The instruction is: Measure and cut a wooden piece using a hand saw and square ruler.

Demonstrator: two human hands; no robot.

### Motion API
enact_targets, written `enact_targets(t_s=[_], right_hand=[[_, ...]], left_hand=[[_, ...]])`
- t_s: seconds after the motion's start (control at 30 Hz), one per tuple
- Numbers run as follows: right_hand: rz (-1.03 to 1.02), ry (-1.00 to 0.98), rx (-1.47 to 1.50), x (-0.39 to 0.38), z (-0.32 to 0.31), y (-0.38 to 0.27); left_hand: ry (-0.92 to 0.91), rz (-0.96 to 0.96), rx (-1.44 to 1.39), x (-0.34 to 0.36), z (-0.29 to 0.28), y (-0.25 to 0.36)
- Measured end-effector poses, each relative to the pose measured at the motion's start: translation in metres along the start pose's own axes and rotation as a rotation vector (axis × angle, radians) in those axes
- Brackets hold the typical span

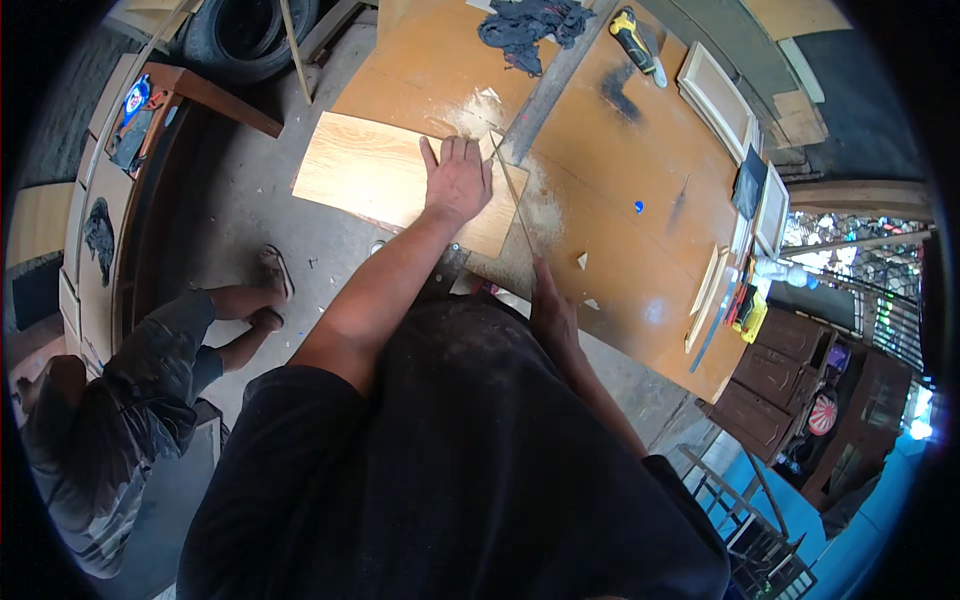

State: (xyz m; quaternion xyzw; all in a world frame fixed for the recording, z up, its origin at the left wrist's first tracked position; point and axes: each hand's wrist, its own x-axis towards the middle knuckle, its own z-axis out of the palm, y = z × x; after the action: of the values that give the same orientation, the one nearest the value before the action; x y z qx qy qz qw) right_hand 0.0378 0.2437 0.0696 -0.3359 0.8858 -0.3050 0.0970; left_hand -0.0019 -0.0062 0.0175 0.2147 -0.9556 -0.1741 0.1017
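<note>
Because the left hand (pixel 460 187), fingers apart, presses the board (pixel 365 168) just beside the saw (pixel 512 186), a skip could cut it. The right hand (pixel 553 308) looks clamped on the saw.

Wears a black shirt (pixel 450 440) with short sleeves (pixel 305 400), marked in front by a pale smudge (pixel 488 337); bare-armed down to the fingers (pixel 459 152).
</note>
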Motion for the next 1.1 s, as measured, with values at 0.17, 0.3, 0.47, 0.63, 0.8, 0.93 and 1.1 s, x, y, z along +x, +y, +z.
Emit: enact_targets(t_s=[0.17,0.3,0.47,0.63,0.8,0.93,1.1], right_hand=[[0.172,-0.169,-0.002,0.068,0.026,-0.003],[0.245,-0.216,-0.03,0.053,0.009,0.012],[0.124,-0.221,-0.057,0.026,-0.001,0.005],[0.233,-0.289,-0.023,0.105,0.028,-0.002],[0.271,-0.379,0.071,0.054,0.003,-0.002],[0.226,-0.311,0.083,0.023,-0.013,0.001],[0.176,-0.252,0.082,0.103,0.03,0.005]], left_hand=[[0.039,0.03,0.02,0.008,0.004,0.001],[0.055,0.03,0.006,0.014,0.002,0.005],[0.039,0.049,0.022,0.01,-0.001,-0.004],[-0.001,0.054,0.057,0.008,0.001,-0.003],[0.011,0.019,0.069,0.008,-0.004,-0.004],[0.016,0.047,0.087,0.011,-0.002,-0.003],[0.03,0.054,0.106,0.012,0.004,0.0]])
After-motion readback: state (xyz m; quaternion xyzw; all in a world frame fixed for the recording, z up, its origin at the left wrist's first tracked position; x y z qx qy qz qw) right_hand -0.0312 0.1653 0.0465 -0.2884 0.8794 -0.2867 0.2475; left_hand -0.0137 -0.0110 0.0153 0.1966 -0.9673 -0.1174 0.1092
